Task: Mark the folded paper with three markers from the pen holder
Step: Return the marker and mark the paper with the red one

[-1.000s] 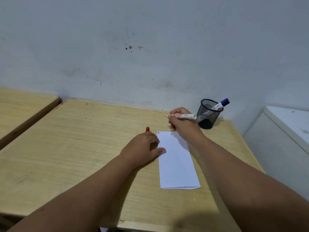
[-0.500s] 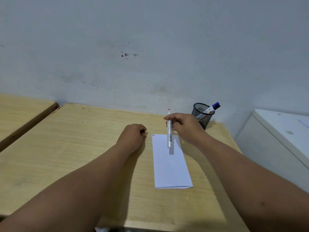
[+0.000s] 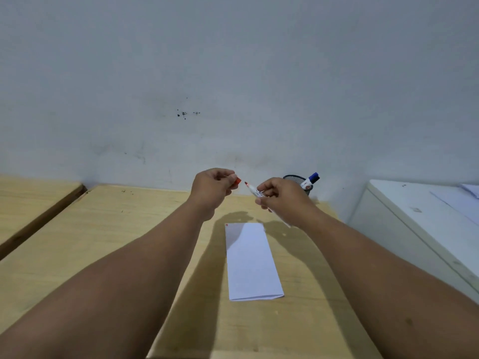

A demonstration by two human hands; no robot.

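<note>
Now left hand [image 3: 211,189] pinches red cap [image 3: 237,181], right hand [image 3: 278,196] grips uncapped red marker [image 3: 252,190], tips near, apart. Folded paper [image 3: 251,260] flat on surface [image 3: 103,229]; mesh pen holder [image 3: 298,180] far right.

Pen holder [image 3: 298,178] mostly hidden behind right hand [image 3: 281,196]; red mark [image 3: 226,225] unreadable.

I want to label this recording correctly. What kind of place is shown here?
Probably a plain study or office room. A light wooden desk stands against a bare, scuffed wall, with a mesh pen holder on it and a second desk to the left.
</note>
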